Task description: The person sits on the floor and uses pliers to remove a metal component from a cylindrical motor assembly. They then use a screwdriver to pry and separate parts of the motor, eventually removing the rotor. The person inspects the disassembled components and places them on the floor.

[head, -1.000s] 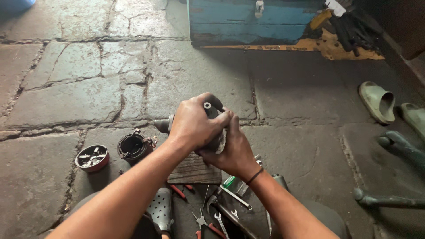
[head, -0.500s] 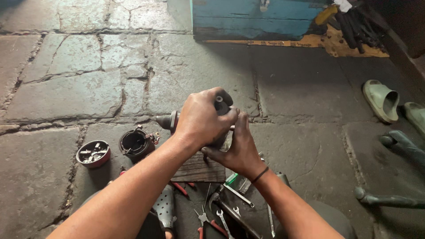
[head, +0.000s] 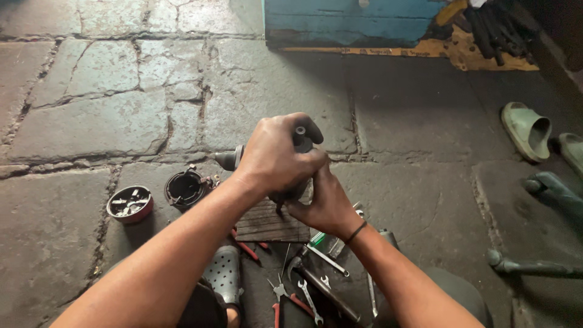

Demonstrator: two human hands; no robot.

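A dark, rounded power-tool body (head: 302, 141) is held above a small ridged wooden board (head: 270, 222) on the stone floor (head: 97, 115), with a grey snout (head: 229, 160) sticking out to the left. Most of the body is hidden under the two hands, so its full shape is hard to make out. The left hand (head: 274, 157) wraps over the top, fingers clenched around it, wrist bent and forearm running down to the lower left corner. The right hand (head: 325, 203) grips it from below and behind, fingers curled out of sight, a dark band on the wrist. Left of the board sit a black ring-shaped housing (head: 185, 188) and a red-rimmed round tin of small parts (head: 129, 203). Below lie red-handled pliers (head: 280, 300), spanners (head: 311, 297) and a hammer (head: 322, 285), partly covered by the arms. A grey perforated clog (head: 223, 273) shows at the bottom edge. Far right, a green sandal (head: 527, 130); at the top, a blue wooden box (head: 352, 21), cut off by the frame.
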